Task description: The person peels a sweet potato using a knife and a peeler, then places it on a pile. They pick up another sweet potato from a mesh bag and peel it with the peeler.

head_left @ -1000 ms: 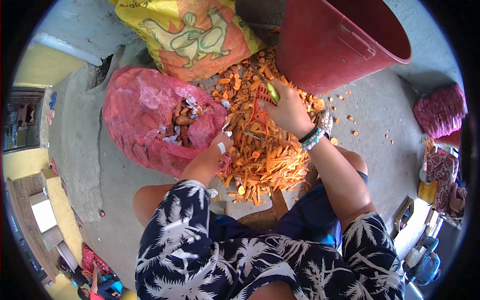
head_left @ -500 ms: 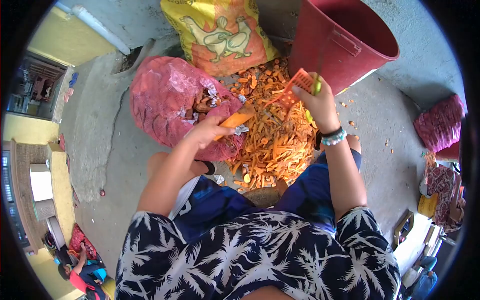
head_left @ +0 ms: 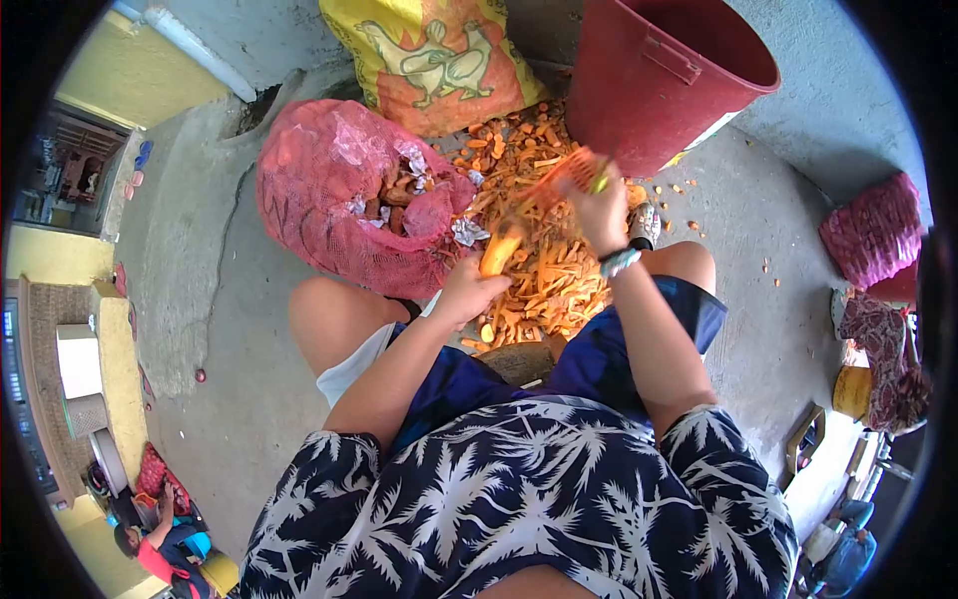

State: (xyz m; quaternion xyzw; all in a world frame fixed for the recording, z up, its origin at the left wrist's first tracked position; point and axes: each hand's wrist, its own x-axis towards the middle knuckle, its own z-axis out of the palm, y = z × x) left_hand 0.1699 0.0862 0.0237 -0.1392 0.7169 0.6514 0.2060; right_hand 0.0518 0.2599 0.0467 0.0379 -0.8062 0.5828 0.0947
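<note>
An orange carrot (head_left: 500, 253), partly peeled and darker at its far end, is gripped in my left hand (head_left: 468, 295), whose fingers are closed round its near end. My right hand (head_left: 597, 205) holds an orange slotted tool (head_left: 559, 181), blurred by motion, close to the carrot's far end. A yellow-green piece shows at my right fingers. Beneath both hands a heap of orange peelings and pieces (head_left: 549, 285) covers the ground between my legs. The pink mesh sack (head_left: 329, 190), open, with brown roots and crumpled foil-like scraps at its mouth, lies left of the heap.
A yellow and orange sack with printed birds (head_left: 439, 70) stands behind the heap. Beside it is a large red bin (head_left: 649, 100). Another pink mesh sack (head_left: 876, 238) lies at the far right. A person (head_left: 160, 544) is at the lower left; blue cloth shows lower right.
My left hand has moved right and down with the carrot, which now points more upright. The tool in my right hand has come left, nearer the carrot. My right knee has spread outward.
</note>
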